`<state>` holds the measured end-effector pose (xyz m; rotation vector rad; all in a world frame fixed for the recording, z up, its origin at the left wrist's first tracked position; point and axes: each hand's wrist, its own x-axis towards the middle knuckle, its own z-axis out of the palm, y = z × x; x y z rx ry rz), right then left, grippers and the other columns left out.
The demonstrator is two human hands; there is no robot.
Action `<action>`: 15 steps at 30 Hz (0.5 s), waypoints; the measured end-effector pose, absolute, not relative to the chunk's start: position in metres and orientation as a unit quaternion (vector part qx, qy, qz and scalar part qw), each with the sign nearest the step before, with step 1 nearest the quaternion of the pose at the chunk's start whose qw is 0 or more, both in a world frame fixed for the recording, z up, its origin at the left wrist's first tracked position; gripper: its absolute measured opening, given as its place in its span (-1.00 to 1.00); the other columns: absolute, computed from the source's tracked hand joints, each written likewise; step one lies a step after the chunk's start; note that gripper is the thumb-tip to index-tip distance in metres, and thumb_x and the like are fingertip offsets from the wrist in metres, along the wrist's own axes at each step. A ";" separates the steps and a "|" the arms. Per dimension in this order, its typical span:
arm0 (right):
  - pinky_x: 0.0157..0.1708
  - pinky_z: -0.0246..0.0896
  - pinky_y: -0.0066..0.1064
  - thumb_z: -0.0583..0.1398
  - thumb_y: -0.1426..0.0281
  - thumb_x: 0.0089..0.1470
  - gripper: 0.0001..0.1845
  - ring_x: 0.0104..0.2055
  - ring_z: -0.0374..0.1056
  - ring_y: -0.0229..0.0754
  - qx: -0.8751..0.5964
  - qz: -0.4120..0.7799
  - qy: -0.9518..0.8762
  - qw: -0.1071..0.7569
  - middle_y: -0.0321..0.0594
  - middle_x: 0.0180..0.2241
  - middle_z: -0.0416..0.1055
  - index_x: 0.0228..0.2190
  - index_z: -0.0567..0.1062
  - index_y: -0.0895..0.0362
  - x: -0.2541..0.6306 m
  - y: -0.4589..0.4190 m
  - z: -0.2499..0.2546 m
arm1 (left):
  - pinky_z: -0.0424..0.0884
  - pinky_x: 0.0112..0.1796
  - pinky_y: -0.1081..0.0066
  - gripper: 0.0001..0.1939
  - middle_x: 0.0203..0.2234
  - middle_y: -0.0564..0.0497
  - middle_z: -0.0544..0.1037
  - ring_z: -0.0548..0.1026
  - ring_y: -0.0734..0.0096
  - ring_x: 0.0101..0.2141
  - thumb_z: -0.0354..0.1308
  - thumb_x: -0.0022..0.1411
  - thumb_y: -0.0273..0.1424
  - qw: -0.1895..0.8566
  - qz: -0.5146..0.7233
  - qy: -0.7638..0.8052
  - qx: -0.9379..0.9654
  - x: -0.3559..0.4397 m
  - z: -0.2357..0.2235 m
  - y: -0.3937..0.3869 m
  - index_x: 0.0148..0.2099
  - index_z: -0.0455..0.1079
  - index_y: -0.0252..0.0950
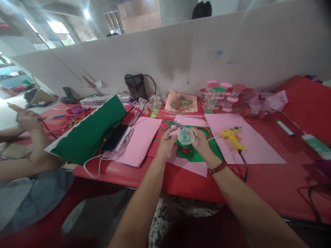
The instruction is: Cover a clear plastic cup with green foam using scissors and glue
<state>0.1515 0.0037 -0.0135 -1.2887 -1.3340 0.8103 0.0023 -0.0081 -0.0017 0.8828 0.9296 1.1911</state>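
Between my two hands is a small clear plastic cup, its round face turned up toward me. My left hand has its thumb and fingers closed at the cup's left side. My right hand, with a beaded bracelet on the wrist, grips the right side. Beneath them lie green paper and a crumpled red scrap. Scissors with an orange-red handle lie just beyond, partly hidden by my hands and the cup.
A yellow glue gun rests on pink paper at right. Cups with coloured discs are grouped behind. Left are pink sheets, a phone with a white cable, and a raised green board. A co-worker's hand is further left.
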 end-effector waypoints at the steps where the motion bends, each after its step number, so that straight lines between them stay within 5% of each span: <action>1: -0.30 0.21 -0.24 0.16 0.17 -0.05 -0.76 -0.38 0.29 -0.07 -0.547 0.324 -0.560 0.531 -0.20 -0.50 0.44 -0.57 0.40 0.07 0.151 0.002 -0.012 | 0.37 -0.43 0.49 -0.39 -0.59 0.17 0.47 0.39 0.54 -0.57 0.40 -0.19 -0.38 0.637 0.525 0.411 0.385 0.003 -0.001 -0.008 -0.01 0.40 -0.27; 7: -0.54 0.07 -0.35 0.07 0.11 0.01 -0.72 -0.58 0.17 -0.19 -0.549 0.386 -0.530 0.519 -0.35 -0.65 0.24 -0.52 0.33 0.04 0.143 -0.005 -0.009 | 0.35 -0.46 0.53 -0.44 -0.52 0.15 0.51 0.41 0.56 -0.56 0.39 -0.20 -0.36 0.619 0.569 0.430 0.328 0.004 0.004 -0.008 -0.06 0.41 -0.24; 15: -0.41 0.14 -0.33 0.09 0.17 -0.09 -0.78 -0.45 0.20 -0.15 -0.533 0.366 -0.546 0.533 -0.27 -0.55 0.36 -0.54 0.37 0.05 0.147 -0.001 -0.012 | 0.32 -0.48 0.54 -0.43 -0.61 0.22 0.39 0.31 0.62 -0.62 0.38 -0.17 -0.39 0.628 0.545 0.423 0.359 0.002 0.000 -0.009 -0.03 0.41 -0.23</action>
